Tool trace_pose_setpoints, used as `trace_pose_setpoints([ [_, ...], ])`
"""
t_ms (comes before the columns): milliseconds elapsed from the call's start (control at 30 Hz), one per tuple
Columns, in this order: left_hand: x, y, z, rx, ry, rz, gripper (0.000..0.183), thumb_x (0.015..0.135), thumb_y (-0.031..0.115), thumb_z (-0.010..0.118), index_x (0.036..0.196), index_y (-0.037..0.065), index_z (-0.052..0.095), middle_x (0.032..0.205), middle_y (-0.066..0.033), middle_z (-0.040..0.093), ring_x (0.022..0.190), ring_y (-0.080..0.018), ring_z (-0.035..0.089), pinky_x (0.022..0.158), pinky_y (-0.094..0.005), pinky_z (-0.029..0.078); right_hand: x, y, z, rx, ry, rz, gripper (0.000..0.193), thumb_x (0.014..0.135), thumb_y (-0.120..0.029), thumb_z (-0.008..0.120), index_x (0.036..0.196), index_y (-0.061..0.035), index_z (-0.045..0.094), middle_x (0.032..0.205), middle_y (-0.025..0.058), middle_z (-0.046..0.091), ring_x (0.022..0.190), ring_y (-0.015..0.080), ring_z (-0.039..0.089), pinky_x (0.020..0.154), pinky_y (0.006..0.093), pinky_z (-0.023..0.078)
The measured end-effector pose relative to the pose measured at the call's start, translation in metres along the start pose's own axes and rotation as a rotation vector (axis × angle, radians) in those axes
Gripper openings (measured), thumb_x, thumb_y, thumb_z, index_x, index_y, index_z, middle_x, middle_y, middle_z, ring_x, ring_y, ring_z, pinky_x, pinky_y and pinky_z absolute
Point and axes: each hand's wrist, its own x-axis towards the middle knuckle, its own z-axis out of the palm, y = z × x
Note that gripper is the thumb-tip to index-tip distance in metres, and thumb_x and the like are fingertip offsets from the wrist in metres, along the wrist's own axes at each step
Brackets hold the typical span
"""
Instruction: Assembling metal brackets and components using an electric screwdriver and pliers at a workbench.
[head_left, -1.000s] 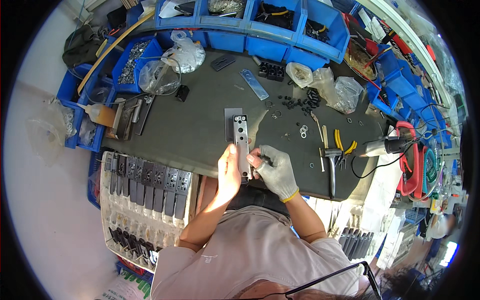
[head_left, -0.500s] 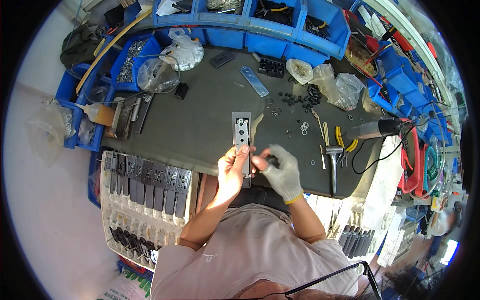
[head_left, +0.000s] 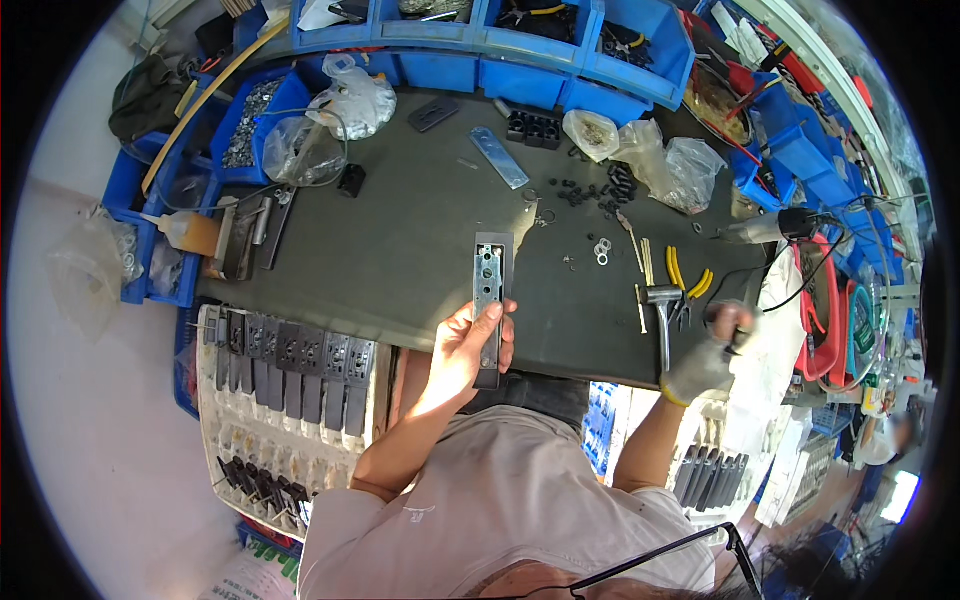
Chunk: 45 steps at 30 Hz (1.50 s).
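Note:
My left hand [head_left: 470, 340] is closed round the lower part of a long, narrow dark metal housing [head_left: 489, 270]. A silver plate with a row of round holes lies along its face, and my thumb presses on that plate. It stands upright in the picture, above the bench's near edge. Off to the right, my right hand [head_left: 708, 358], in a pale work glove with bare fingertips, is smeared by motion. Something dark shows at its fingers, too blurred to name. Close by lie a hammer [head_left: 664, 297] and yellow-handled pliers [head_left: 688, 276].
An electric screwdriver [head_left: 765, 228] with a black cable lies at the right. Black small parts [head_left: 590, 192] and washers [head_left: 602, 252] are scattered on the bench mat [head_left: 400, 235]. Blue bins [head_left: 435, 72] line the back. A foam tray [head_left: 388, 400] of similar housings stands at the left.
My right hand has left the housing and swung right, past the hammer. My left hand keeps its hold; the housing has tilted slightly and shifted a little down and right.

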Motion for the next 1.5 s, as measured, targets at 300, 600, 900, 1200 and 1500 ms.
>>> trace_pose_setpoints([
  [300,-0.010,-0.009,0.006,0.335,0.099,0.093,0.019,0.102,0.021,0.061,0.099,0.002,0.064,0.078,-0.0030,0.065,0.061,-0.0095,0.060,0.053,-0.0249,0.049,-0.074,-0.070,0.087,-0.289,-1.176,-0.320,0.049,0.091,-0.033,0.068,0.136,-0.0159,0.062,0.086,0.0099,0.056,0.078,0.0278,0.059,0.071,0.0400,0.050],
  [600,-0.013,-0.012,0.002,0.356,0.095,0.120,0.016,0.103,0.017,0.059,0.099,0.002,0.063,0.079,-0.0017,0.065,0.062,-0.0069,0.060,0.055,-0.0233,0.051,-0.081,-0.061,0.082,-0.317,-1.170,-0.462,0.052,0.093,-0.036,0.065,0.142,-0.0203,0.058,0.082,0.0080,0.051,0.073,0.0266,0.054,0.068,0.0407,0.048],
  [900,-0.008,-0.011,-0.001,0.341,0.069,0.085,0.017,0.103,0.016,0.058,0.100,0.001,0.066,0.080,-0.0026,0.067,0.064,-0.0084,0.062,0.057,-0.0240,0.051,-0.080,-0.057,0.085,-0.197,-1.112,-0.341,0.042,0.093,-0.032,0.066,0.132,-0.0159,0.065,0.089,0.0089,0.059,0.081,0.0288,0.059,0.074,0.0414,0.050],
  [1200,-0.012,-0.008,0.002,0.394,0.085,0.070,0.025,0.103,0.023,0.061,0.097,0.000,0.067,0.078,-0.0048,0.067,0.064,-0.0111,0.063,0.057,-0.0252,0.052,-0.073,-0.060,0.080,-0.266,-1.151,-0.412,0.041,0.092,-0.029,0.067,0.131,-0.0165,0.066,0.088,0.0076,0.059,0.082,0.0280,0.059,0.075,0.0412,0.050],
  [1500,-0.006,-0.010,0.008,0.370,0.099,0.002,0.034,0.103,0.029,0.061,0.111,-0.003,0.066,0.078,-0.0053,0.064,0.062,-0.0108,0.059,0.054,-0.0251,0.049,-0.060,-0.015,0.044,-0.101,-0.473,-0.033,0.025,0.089,-0.012,0.073,0.111,-0.0012,0.066,0.102,0.0092,0.065,0.091,0.0189,0.063,0.079,0.0328,0.051],
])
